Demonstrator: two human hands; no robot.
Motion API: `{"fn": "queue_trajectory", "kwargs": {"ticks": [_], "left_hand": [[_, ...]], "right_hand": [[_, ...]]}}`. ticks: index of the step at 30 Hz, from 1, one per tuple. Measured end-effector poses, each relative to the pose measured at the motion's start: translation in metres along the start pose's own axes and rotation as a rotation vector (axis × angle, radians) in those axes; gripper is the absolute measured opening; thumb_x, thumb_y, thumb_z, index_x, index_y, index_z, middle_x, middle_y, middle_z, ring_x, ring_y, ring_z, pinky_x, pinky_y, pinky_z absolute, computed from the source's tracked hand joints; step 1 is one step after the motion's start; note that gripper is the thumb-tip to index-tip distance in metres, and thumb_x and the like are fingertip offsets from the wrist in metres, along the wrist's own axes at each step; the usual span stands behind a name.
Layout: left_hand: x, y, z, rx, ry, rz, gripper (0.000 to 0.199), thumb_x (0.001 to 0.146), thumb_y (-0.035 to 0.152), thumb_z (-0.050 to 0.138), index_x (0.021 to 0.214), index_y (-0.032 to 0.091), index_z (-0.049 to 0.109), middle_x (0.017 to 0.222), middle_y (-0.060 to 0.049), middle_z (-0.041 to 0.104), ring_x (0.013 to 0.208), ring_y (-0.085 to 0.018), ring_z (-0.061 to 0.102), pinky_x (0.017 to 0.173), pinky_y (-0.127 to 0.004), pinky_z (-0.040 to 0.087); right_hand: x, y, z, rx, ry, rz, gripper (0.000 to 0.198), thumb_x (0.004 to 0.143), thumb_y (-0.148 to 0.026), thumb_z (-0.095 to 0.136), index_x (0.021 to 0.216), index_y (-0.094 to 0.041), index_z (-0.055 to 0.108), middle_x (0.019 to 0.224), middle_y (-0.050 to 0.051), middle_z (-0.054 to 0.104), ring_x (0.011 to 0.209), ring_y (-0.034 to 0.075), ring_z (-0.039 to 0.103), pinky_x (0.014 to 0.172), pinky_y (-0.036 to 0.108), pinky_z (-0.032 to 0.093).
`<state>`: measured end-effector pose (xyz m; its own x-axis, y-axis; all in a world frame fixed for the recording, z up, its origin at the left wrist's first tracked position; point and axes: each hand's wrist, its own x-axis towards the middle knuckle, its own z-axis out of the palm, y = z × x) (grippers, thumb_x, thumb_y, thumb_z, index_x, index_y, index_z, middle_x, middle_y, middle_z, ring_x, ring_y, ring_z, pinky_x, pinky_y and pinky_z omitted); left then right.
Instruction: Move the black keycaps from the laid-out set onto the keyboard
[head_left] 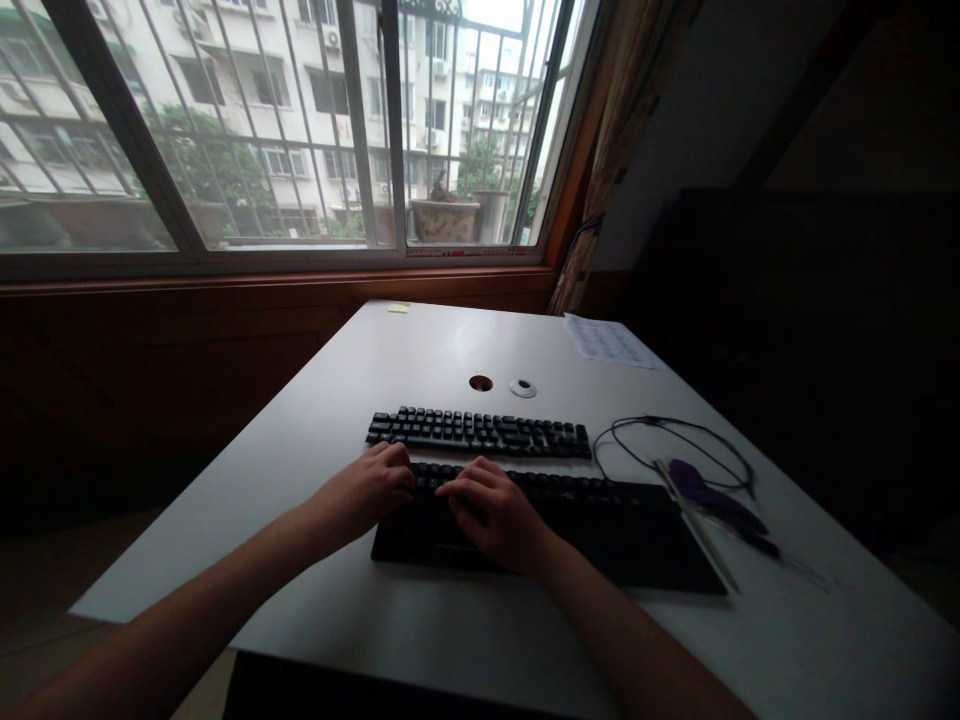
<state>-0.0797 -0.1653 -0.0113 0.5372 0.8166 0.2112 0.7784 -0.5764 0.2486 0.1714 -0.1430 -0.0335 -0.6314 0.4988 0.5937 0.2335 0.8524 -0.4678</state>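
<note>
A black keyboard [600, 540] lies in front of me, with a row of keys along its far edge and a broad dark near part. My left hand [379, 478] is at its far left corner, fingers curled in and closed; whatever they pinch, if anything, is hidden. Over the keyboard's left half is my right hand [491, 505], its index finger stretched toward the left hand and its thumb apart below. No held thing shows in it. Just beyond, several rows of black keycaps [480, 432] lie in keyboard order, with slightly uneven edges.
The white table [315, 610] has a round hole [481, 383] and a ring-shaped cover [523, 388]. On the right are a looped black cable [697, 425], a thin pale rod [697, 525] and a purple item [716, 497]. Farther back are printed paper [611, 342] and a yellow slip [399, 308].
</note>
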Motion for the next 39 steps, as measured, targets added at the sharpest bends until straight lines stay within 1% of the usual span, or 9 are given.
{"fn": "queue_trajectory", "kwargs": {"ticks": [4,9,12,18,24,28,33,36,39], "left_hand": [[-0.001,-0.003,0.001,-0.055,0.003,-0.039,0.010,0.084,0.013,0.074,0.091,0.019,0.072,0.103,-0.006,0.061,0.096,-0.023,0.058,0.086,-0.038,0.052],[-0.007,-0.018,0.004,-0.284,0.063,-0.075,0.005,0.085,0.017,0.075,0.089,0.019,0.073,0.099,-0.006,0.062,0.093,-0.020,0.061,0.083,-0.033,0.051],[-0.011,-0.023,0.005,-0.311,0.096,-0.092,0.003,0.087,0.019,0.074,0.090,0.020,0.074,0.100,-0.006,0.063,0.094,-0.020,0.061,0.084,-0.033,0.051],[-0.013,-0.017,0.009,-0.196,0.122,-0.075,0.009,0.083,0.020,0.078,0.091,0.022,0.075,0.098,-0.005,0.065,0.095,-0.022,0.060,0.085,-0.036,0.050],[-0.008,0.001,0.003,-0.035,0.074,-0.066,0.009,0.084,0.016,0.076,0.092,0.020,0.075,0.101,-0.006,0.066,0.099,-0.025,0.057,0.086,-0.040,0.051],[-0.005,0.011,-0.001,0.074,0.061,-0.029,0.008,0.084,0.014,0.075,0.090,0.019,0.074,0.102,-0.007,0.065,0.100,-0.026,0.056,0.087,-0.040,0.053],[-0.003,0.017,0.000,0.246,0.051,0.041,0.008,0.085,0.011,0.073,0.091,0.016,0.072,0.103,-0.009,0.063,0.098,-0.027,0.055,0.085,-0.042,0.054],[-0.003,0.015,0.000,0.243,0.037,0.033,0.008,0.085,0.012,0.073,0.091,0.016,0.072,0.103,-0.008,0.063,0.098,-0.026,0.055,0.085,-0.042,0.055],[-0.003,0.010,-0.001,0.163,0.024,-0.004,0.010,0.084,0.013,0.076,0.092,0.018,0.072,0.104,-0.007,0.063,0.099,-0.025,0.055,0.086,-0.040,0.054]], "right_hand": [[0.000,0.001,0.000,-0.001,-0.007,-0.005,0.025,0.089,-0.010,0.056,0.107,-0.023,0.068,0.087,0.004,0.067,0.085,0.021,0.056,0.080,0.038,0.049],[0.000,0.002,0.001,0.010,-0.017,-0.001,0.023,0.091,-0.011,0.056,0.107,-0.022,0.068,0.087,0.005,0.067,0.083,0.020,0.056,0.078,0.036,0.047],[-0.001,0.002,0.002,0.017,-0.021,0.005,0.025,0.091,-0.011,0.056,0.109,-0.022,0.068,0.088,0.005,0.066,0.083,0.019,0.056,0.078,0.036,0.047],[-0.002,0.003,0.003,0.025,-0.034,0.016,0.025,0.091,-0.012,0.056,0.110,-0.022,0.068,0.088,0.005,0.065,0.083,0.019,0.058,0.078,0.034,0.047],[-0.004,0.004,0.004,0.017,-0.061,0.029,0.027,0.091,-0.012,0.055,0.113,-0.023,0.067,0.090,0.004,0.064,0.082,0.018,0.058,0.078,0.033,0.047],[-0.004,0.004,0.004,0.010,-0.075,0.035,0.027,0.090,-0.012,0.056,0.113,-0.023,0.068,0.089,0.004,0.064,0.080,0.017,0.058,0.076,0.032,0.047],[-0.005,0.004,0.005,0.015,-0.078,0.031,0.029,0.089,-0.010,0.056,0.112,-0.023,0.068,0.089,0.004,0.064,0.080,0.017,0.058,0.074,0.030,0.047],[-0.005,0.005,0.005,0.002,-0.094,0.028,0.029,0.089,-0.010,0.056,0.112,-0.023,0.067,0.089,0.004,0.064,0.080,0.017,0.058,0.073,0.030,0.047],[-0.005,0.005,0.005,-0.010,-0.103,0.027,0.027,0.090,-0.011,0.056,0.111,-0.023,0.068,0.089,0.004,0.064,0.079,0.017,0.058,0.073,0.030,0.046]]}}
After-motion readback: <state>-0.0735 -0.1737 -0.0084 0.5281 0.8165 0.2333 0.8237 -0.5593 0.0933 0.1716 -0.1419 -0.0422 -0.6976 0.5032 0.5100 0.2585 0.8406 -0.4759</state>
